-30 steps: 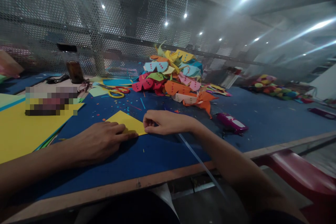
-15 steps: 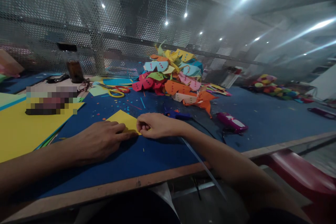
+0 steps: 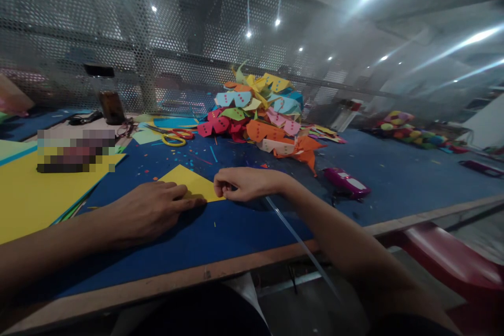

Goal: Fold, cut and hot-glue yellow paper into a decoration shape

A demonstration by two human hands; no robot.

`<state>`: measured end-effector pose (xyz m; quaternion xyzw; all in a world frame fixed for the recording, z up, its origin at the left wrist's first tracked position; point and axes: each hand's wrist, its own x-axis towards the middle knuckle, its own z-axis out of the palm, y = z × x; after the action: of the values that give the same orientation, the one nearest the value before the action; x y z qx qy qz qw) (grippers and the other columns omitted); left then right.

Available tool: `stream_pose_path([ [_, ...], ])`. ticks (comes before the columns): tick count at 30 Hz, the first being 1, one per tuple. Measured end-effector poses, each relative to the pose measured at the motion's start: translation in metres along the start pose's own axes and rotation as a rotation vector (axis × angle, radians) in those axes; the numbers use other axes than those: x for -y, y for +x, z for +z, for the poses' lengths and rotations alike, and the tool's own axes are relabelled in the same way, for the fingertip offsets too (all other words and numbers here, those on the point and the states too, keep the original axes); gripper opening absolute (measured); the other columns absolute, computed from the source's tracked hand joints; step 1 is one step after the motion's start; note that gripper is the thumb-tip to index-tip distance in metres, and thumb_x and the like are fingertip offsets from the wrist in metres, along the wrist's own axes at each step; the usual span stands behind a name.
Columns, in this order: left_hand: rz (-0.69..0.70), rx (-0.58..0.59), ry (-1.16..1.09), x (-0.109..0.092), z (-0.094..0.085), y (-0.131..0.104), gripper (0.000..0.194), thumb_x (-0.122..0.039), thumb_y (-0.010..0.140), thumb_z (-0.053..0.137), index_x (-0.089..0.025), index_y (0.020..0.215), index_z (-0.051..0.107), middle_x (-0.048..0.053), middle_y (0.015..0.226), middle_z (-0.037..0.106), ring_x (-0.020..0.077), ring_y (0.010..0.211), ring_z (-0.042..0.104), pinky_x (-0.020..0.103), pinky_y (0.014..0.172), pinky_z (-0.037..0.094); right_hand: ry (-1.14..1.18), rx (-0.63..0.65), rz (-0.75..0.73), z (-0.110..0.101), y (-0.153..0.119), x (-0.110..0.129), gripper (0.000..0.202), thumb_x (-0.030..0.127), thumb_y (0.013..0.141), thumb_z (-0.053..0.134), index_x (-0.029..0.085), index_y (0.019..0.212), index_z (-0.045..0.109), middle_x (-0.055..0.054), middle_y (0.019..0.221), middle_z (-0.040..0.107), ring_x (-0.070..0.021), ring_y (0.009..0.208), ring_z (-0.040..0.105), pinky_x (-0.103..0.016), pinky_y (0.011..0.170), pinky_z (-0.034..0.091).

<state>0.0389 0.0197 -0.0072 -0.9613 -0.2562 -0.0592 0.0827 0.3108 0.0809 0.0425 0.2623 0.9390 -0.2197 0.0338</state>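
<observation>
A folded piece of yellow paper (image 3: 183, 178) lies on the blue table mat, its peak pointing away from me and a straight edge facing me. My left hand (image 3: 153, 210) rests flat across its left part, index finger stretched along the near edge. At the right corner is my right hand (image 3: 246, 184), its fingers curled in and their tips touching the paper; nothing shows inside them. Beyond the paper lie scissors (image 3: 175, 139) with red and yellow handles, among small paper scraps. A clear plastic strip (image 3: 291, 226) runs from under my right wrist over the table edge.
Large yellow sheets (image 3: 39, 205) are stacked at left under a blurred-out object (image 3: 76, 151). A dark-lidded bottle (image 3: 108, 97) stands behind. Colourful folded paper shapes (image 3: 255, 110) are heaped at the back. A purple device (image 3: 346, 184) lies right, and a red stool (image 3: 452, 252) stands below.
My right hand has slid to the right along the near edge, uncovering more of the yellow paper and covering the blue tool behind it. My left hand and the paper have stayed put.
</observation>
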Motion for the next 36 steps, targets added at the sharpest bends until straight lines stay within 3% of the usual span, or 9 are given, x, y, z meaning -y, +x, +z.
stream_pose_path([
  [14,-0.003,-0.005,0.009,0.001,0.001,-0.001,0.059,-0.004,0.095,0.041,-0.025,0.148,0.055,0.005,0.091,0.065,0.0212,0.072,0.062,0.036,0.068,0.044,0.017,0.063,-0.054,-0.01,-0.011,-0.013,0.032,-0.005,0.083,0.055,0.014,0.105,0.068,-0.009,0.108,0.072,-0.017,0.093,0.065,-0.029,0.084,0.051],
  [26,-0.012,-0.012,0.0,0.0,0.0,0.0,0.061,-0.002,0.092,0.045,-0.025,0.147,0.056,0.004,0.089,0.065,0.0203,0.072,0.062,0.033,0.068,0.045,0.013,0.1,-0.044,-0.015,-0.014,-0.011,0.043,-0.009,0.078,0.052,0.013,0.111,0.069,-0.009,0.11,0.072,-0.0183,0.095,0.064,-0.031,0.086,0.051],
  [30,-0.017,-0.007,0.0,0.001,0.003,-0.001,0.061,-0.003,0.093,0.046,-0.027,0.148,0.054,0.004,0.092,0.065,0.0211,0.076,0.064,0.034,0.068,0.046,0.022,-0.027,-0.051,-0.01,-0.011,-0.003,0.032,-0.006,0.083,0.053,0.013,0.102,0.07,-0.008,0.106,0.072,-0.0187,0.097,0.066,-0.03,0.088,0.05],
  [33,-0.029,0.018,0.016,0.0,0.003,-0.001,0.06,-0.004,0.094,0.046,-0.028,0.148,0.053,0.004,0.091,0.064,0.0218,0.074,0.063,0.035,0.067,0.046,0.081,-0.167,-0.094,-0.001,-0.003,0.007,0.014,0.009,0.093,0.061,0.014,0.102,0.071,-0.007,0.105,0.071,-0.018,0.095,0.066,-0.029,0.086,0.049],
  [36,-0.036,0.012,0.015,0.0,0.004,-0.001,0.059,-0.006,0.095,0.048,-0.029,0.149,0.053,0.003,0.088,0.063,0.0218,0.072,0.062,0.035,0.065,0.046,0.099,-0.185,-0.113,0.01,0.006,0.012,0.009,0.014,0.095,0.064,0.013,0.1,0.071,-0.006,0.099,0.071,-0.0168,0.089,0.065,-0.026,0.08,0.048],
])
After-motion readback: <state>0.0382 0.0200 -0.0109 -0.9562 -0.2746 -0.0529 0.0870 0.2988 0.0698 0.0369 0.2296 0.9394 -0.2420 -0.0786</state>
